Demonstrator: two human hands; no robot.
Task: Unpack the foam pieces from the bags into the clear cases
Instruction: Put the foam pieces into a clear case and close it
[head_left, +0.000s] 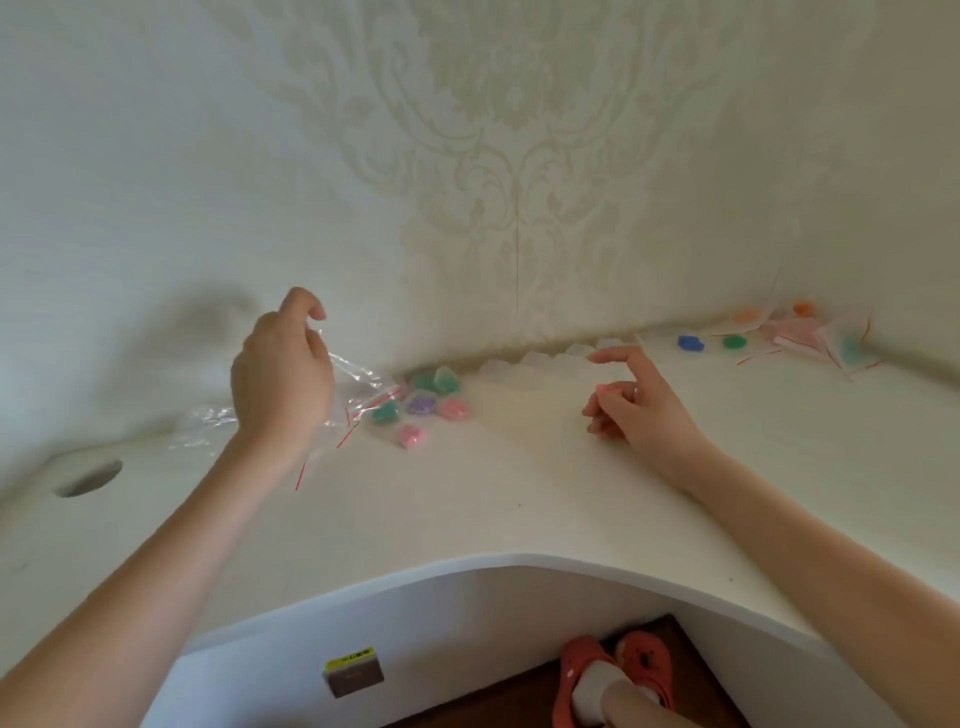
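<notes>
Bag (358, 387), thin clear plastic with a red seal line: we are pinching its upper edge in our left hand (280, 379), fingers curled round the film, so it is hanging slack just right of that grip. Whether it is holding any foam we cannot tell.

Right hand (631, 402): we are holding a small pink piece (607, 388) between thumb and curled fingers, forefinger pointing out.

Filled cases (426, 402): clustering just beyond the bag's loose end, foam inside in green, purple and pink.

Empty clear cases (550, 358): lining the wall past the right fingertips.

Risk, as we are judging it: the trailing film is sitting close enough to sweep the filled cases; the tiny piece is easy to drop.

Desk (467, 509): further bags (810, 338) and loose pieces lying well right of the right hand; a cable hole (88, 477) lying left of the left wrist.
</notes>
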